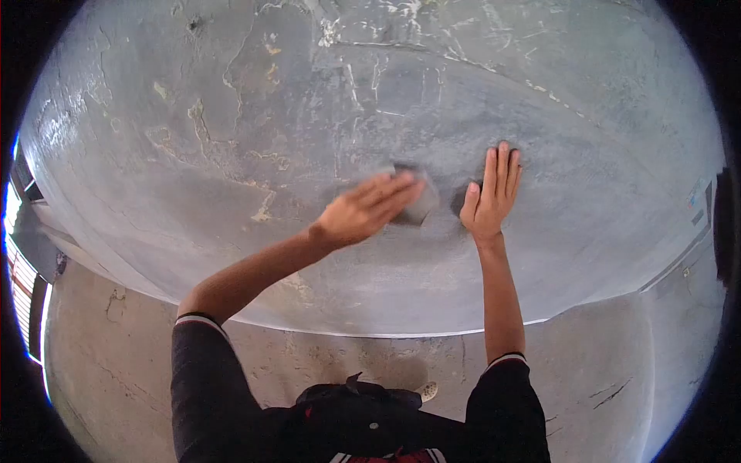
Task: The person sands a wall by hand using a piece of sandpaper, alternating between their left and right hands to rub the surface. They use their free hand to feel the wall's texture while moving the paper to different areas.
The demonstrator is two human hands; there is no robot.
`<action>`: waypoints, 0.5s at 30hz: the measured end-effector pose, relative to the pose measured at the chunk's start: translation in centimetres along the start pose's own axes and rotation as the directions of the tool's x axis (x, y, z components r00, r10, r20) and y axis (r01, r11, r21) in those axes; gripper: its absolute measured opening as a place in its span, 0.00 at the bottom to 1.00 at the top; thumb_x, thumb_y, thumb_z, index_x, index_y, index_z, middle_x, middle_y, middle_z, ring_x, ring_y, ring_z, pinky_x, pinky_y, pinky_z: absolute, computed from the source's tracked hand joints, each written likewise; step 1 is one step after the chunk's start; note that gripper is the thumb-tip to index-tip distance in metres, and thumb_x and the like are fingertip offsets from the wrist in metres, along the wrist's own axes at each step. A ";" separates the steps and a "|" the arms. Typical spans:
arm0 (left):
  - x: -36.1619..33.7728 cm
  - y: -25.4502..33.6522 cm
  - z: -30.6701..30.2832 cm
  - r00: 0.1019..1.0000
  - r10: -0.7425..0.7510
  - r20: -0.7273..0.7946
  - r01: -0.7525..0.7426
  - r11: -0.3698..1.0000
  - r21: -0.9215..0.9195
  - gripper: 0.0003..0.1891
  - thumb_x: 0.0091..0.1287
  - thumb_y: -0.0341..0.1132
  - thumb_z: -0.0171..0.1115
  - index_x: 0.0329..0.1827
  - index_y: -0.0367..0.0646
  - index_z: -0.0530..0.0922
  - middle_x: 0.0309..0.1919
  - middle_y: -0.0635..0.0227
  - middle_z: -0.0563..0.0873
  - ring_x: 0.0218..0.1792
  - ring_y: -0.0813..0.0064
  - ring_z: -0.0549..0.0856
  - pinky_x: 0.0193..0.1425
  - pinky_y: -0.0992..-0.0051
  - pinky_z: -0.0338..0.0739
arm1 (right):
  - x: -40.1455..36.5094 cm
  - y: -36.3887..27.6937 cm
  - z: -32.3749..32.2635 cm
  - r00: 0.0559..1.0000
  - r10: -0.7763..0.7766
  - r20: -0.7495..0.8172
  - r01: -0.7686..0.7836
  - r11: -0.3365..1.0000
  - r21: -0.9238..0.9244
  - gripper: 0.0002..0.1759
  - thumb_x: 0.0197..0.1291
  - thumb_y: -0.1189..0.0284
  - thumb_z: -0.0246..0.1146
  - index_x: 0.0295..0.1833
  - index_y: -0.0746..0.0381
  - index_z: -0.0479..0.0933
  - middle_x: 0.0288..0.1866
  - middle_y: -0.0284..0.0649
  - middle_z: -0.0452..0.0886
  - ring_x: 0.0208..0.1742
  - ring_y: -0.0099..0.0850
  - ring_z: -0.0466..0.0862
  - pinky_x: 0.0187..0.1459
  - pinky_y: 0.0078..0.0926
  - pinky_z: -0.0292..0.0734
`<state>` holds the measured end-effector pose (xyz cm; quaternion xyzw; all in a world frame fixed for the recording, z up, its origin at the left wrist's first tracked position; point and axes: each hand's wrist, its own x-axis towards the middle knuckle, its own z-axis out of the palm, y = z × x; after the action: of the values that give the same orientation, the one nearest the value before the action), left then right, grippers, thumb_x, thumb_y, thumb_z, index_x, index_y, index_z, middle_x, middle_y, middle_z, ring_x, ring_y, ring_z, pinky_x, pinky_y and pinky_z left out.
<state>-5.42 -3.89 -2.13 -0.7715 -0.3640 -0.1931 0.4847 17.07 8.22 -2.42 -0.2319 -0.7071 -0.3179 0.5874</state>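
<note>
A grey painted wall (432, 285), worn and scuffed, fills most of the head view. My left hand (363, 210), blurred by motion, presses a small grey sheet that looks like sandpaper (422, 207) against it. Those fingers point to the right and lie over the sheet, so part of it is covered. To the right, my right hand (494, 197) rests flat on the wall, fingers stretched upward and thumb apart. Nothing shows in that hand; a dark shadow lies beside its thumb.
Peeling paint and pale cracks (262, 197) mark the wall at left and along the top. Below runs a concrete floor (324, 351) with a shoe tip (428, 391) on it. At far left is a bright opening with slats (21, 289).
</note>
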 end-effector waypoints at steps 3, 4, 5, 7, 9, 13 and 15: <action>0.2 -1.5 0.1 0.999 -0.018 0.034 0.017 0.999 0.042 0.31 0.63 0.29 0.57 0.71 0.46 0.61 0.71 0.70 0.63 0.72 0.72 0.59 0.76 0.68 0.56 | -0.3 1.1 -0.7 0.998 -0.031 0.052 0.031 1.000 0.002 0.28 0.67 0.62 0.41 0.66 0.66 0.67 0.71 0.47 0.65 0.74 0.47 0.58 0.72 0.45 0.45; 1.7 -2.7 -1.3 0.987 -0.163 -0.013 0.163 0.987 0.010 0.30 0.63 0.30 0.57 0.71 0.47 0.62 0.71 0.70 0.63 0.72 0.72 0.59 0.76 0.67 0.56 | -0.6 1.6 -0.8 0.995 -0.060 0.080 0.060 0.998 -0.002 0.27 0.67 0.62 0.41 0.65 0.65 0.69 0.70 0.45 0.66 0.74 0.45 0.59 0.72 0.43 0.46; 2.7 -3.6 -2.2 0.988 -0.156 -0.017 0.156 0.988 0.010 0.30 0.63 0.30 0.57 0.71 0.47 0.62 0.71 0.70 0.63 0.72 0.72 0.59 0.76 0.67 0.56 | -0.9 1.9 -0.8 0.990 -0.090 0.108 0.091 0.996 -0.005 0.26 0.67 0.62 0.41 0.64 0.64 0.71 0.70 0.43 0.67 0.74 0.43 0.60 0.72 0.42 0.47; 4.0 -4.4 -3.1 0.946 -0.314 -0.078 0.321 0.941 0.102 0.31 0.62 0.31 0.59 0.71 0.47 0.62 0.71 0.70 0.63 0.73 0.72 0.59 0.76 0.67 0.56 | -1.4 2.7 -0.9 0.989 -0.108 0.103 0.111 0.994 -0.022 0.26 0.67 0.62 0.41 0.63 0.62 0.72 0.70 0.41 0.67 0.74 0.42 0.60 0.72 0.41 0.47; 1.1 -0.8 0.7 0.979 -0.202 -0.035 0.201 0.979 -0.043 0.32 0.61 0.29 0.59 0.71 0.47 0.62 0.71 0.71 0.63 0.72 0.71 0.60 0.75 0.66 0.57 | -1.8 3.4 -1.3 0.986 -0.135 0.103 0.139 0.990 -0.032 0.25 0.67 0.62 0.41 0.63 0.60 0.73 0.69 0.39 0.68 0.73 0.41 0.61 0.72 0.39 0.48; 0.9 0.2 0.7 0.998 -0.048 0.033 0.050 0.997 -0.053 0.33 0.58 0.25 0.60 0.70 0.48 0.64 0.71 0.72 0.63 0.72 0.71 0.61 0.74 0.64 0.60 | -2.0 4.1 -1.5 0.983 -0.157 0.094 0.160 0.987 -0.024 0.24 0.68 0.63 0.41 0.63 0.55 0.74 0.69 0.37 0.69 0.73 0.39 0.62 0.72 0.39 0.49; 3.4 -2.5 -1.2 0.993 -0.116 -0.030 0.114 0.992 -0.052 0.33 0.58 0.24 0.60 0.70 0.48 0.64 0.71 0.72 0.64 0.71 0.70 0.62 0.73 0.62 0.62 | -2.1 4.4 -1.7 0.979 -0.183 0.086 0.186 0.982 -0.032 0.24 0.68 0.63 0.41 0.63 0.54 0.74 0.69 0.37 0.69 0.73 0.39 0.62 0.72 0.38 0.48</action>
<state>-4.96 -3.04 2.18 -0.7580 -0.3950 -0.2424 0.4590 21.72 10.15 -3.49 -0.1900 -0.7430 -0.3751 0.5208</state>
